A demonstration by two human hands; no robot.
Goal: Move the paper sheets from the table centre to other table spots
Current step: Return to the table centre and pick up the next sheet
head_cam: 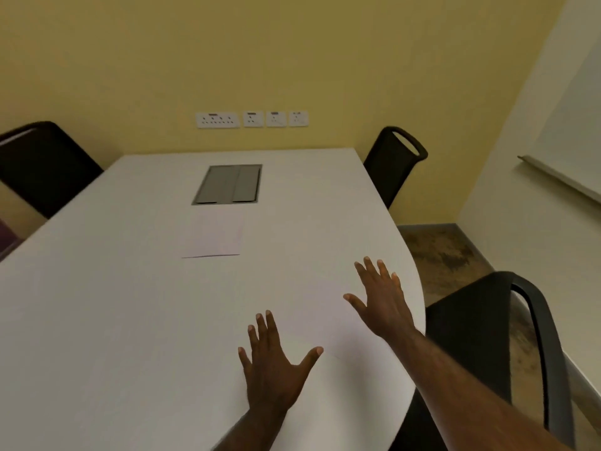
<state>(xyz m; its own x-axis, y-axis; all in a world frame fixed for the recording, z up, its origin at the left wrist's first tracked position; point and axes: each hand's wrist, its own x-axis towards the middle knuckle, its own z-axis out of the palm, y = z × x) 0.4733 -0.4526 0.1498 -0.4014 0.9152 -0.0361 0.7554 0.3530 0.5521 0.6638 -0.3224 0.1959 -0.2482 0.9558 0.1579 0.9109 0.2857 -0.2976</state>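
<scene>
Here, both hands lie flat with fingers spread near the right edge of the white rounded table (113,304).
The left hand (273,369) and right hand (383,304) grasp nothing; the white paper sheets (213,237) lie at the table centre, just before the grey metal cable hatch (229,184).

Both hands are spread flat, palms down, fingers splayed and pointing away from the person. The left hand (273,366) sits low in the frame, just right of centre, its thumb stretched out to the right and its forearm entering from the bottom edge. The right hand (380,301) lies higher and further right, thumb stretched to the left, fingers angled slightly leftward. Its bare forearm runs diagonally down to the lower right corner. Neither hand grips anything; the two are apart.
</scene>
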